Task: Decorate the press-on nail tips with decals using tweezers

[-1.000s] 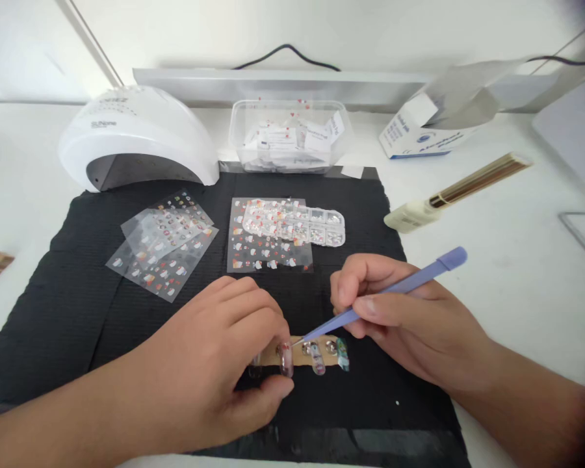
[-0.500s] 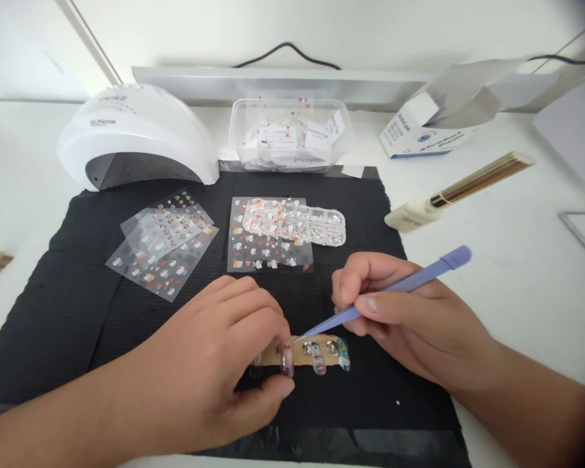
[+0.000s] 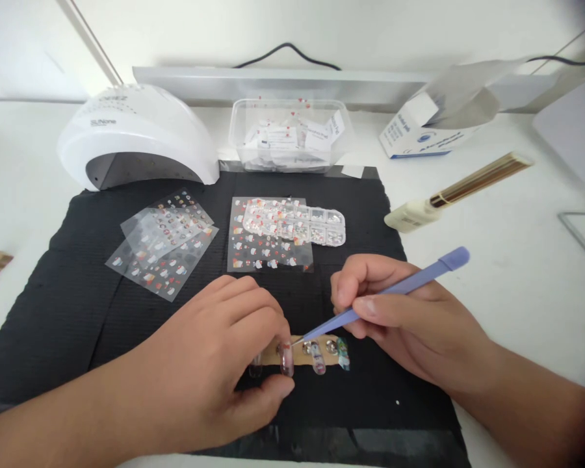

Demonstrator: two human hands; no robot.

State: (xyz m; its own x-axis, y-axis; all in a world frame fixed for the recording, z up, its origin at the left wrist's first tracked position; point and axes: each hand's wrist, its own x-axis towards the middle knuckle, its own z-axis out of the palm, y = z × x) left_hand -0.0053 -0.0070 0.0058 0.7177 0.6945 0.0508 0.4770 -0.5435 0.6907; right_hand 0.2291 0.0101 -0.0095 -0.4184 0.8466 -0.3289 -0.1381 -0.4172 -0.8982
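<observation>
Between the thumb and index finger of my left hand [image 3: 224,357] is a clear press-on nail [image 3: 286,361] with a small red mark near its upper end. It stands on a tan wooden strip [image 3: 298,354] that also bears other decorated nails, among them a patterned nail [image 3: 318,359] and a teal nail [image 3: 343,355] to the right. My right hand [image 3: 394,305] grips purple tweezers [image 3: 409,284] like a pen. Their fine metal tip points down-left and reaches the upper end of the clear nail; whether it touches cannot be made out. My left fingers partly hide the strip's left end.
A black mat [image 3: 175,331] lies beneath. On it are nail sticker sheets [image 3: 168,260], another sticker sheet [image 3: 253,253] and a rhinestone case [image 3: 334,234]. Behind stand a white nail lamp [image 3: 141,123], a clear tub [image 3: 238,146] and a carton [image 3: 422,140]. A gold-capped bottle [image 3: 414,216] lies right.
The tweezers and my right hand have shifted very slightly, with the tip still at the upper end of the clear nail. My left hand looks unmoved.
</observation>
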